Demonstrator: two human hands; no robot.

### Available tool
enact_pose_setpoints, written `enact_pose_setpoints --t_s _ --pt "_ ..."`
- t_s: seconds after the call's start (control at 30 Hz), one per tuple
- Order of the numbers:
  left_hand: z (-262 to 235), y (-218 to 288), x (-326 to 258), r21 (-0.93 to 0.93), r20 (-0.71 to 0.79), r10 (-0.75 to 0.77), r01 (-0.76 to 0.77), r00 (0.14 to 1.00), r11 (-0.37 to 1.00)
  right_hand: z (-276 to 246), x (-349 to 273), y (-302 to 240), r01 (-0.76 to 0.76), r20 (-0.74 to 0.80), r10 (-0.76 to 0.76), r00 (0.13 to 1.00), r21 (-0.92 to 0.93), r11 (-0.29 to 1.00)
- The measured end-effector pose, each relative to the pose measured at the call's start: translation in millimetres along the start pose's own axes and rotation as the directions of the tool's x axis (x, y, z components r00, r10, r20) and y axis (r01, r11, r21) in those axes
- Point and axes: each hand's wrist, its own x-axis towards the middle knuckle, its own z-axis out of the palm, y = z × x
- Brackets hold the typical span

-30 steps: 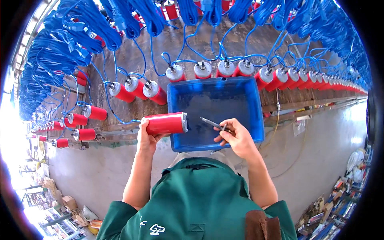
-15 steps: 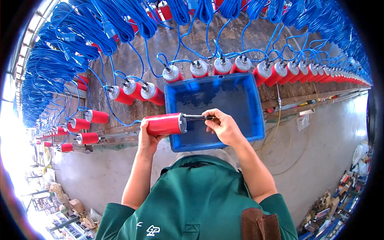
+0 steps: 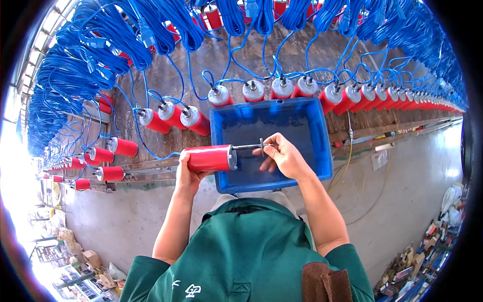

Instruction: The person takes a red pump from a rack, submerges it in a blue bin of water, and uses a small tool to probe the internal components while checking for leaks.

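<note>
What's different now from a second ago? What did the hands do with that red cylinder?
The right hand brought its thin metal tool leftward from over the blue bin to the silver end of the red cylinder, where it now meets it. The left hand kept gripping the cylinder; the bin and the rows of cabled cylinders stayed put.

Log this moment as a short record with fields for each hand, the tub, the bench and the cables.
left hand: left hand wrapped around a red cylinder with a silver end cap, held level over the tub's left edge
right hand: right hand pinching a thin dark metal tool whose tip meets the cylinder's end cap
tub: blue rectangular plastic tub below both hands; contents not discernible
bench: row of matching red cylinders lying along a worn wooden bench
cables: bundles of blue cable hanging above, one lead to each cylinder
</note>
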Motion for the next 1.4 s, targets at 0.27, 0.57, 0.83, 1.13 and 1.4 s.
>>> enact_pose_setpoints --t_s 0.27,0.57,0.83,1.13,1.4 --pt "-1 -3 1 -0.031 0.004 0.040 -0.039 0.999 0.999 2 9 12 0.017 -0.129 -0.066 0.989 -0.348 0.937" --pt "-3 -5 -2 -0.012 0.009 0.046 -0.045 0.999 0.999 -2 8 23 -0.031 0.009 0.032 0.999 -0.087 0.996" --pt "7 -3 -5 -0.015 -0.044 0.065 -0.066 0.997 0.998 -7 7 26 0.087 -0.071 -0.124 0.990 -0.390 0.917" --pt "3 -6 -2 0.030 -0.025 0.081 -0.080 0.996 0.996 -4 8 25 0.056 -0.073 -0.082 0.994 -0.306 0.950" --pt "-13 -14 6 -0.010 -0.071 0.073 -0.074 0.995 0.997 -8 -2 -7 0.367 0.132 -0.354 0.926 -0.538 0.759"
